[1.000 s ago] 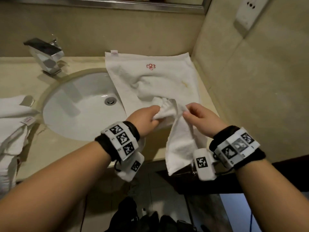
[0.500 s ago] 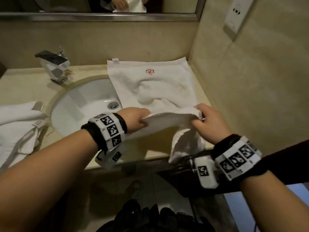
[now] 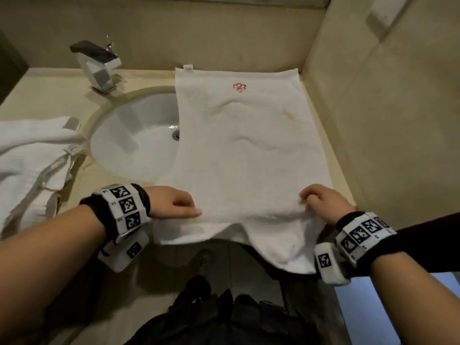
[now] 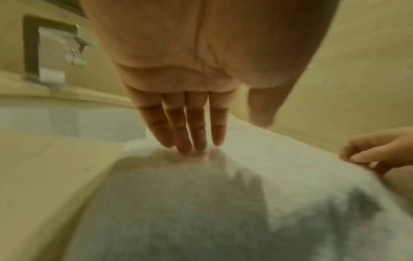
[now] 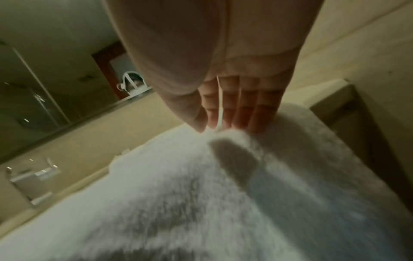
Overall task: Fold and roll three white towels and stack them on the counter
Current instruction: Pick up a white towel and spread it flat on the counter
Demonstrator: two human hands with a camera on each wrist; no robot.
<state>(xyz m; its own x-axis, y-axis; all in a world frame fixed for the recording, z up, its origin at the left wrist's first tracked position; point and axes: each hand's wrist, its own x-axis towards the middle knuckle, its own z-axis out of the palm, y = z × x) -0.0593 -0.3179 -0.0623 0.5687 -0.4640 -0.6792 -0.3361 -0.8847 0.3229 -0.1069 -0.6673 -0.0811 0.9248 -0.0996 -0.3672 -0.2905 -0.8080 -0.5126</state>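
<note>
I just spread the bunched towel (image 3: 249, 155) flat; left hand (image 3: 171, 202) lies open on it, right hand (image 3: 321, 205) pinches its edge, so folding starts.

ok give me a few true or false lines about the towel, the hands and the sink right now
1. The spread towel lies flat on the counter and covers part of the sink. True.
2. The left hand has the towel bunched in a fist. False: its fingers are straight, tips resting on the cloth.
3. The right hand pinches the towel near its right edge. True.
4. The towel's near end sits fully on the counter. False: it hangs over the front edge.
5. A red emblem marks the towel's far end. True.
6. The other towels lie rolled and stacked on the left. False: they lie loose and crumpled.
</note>
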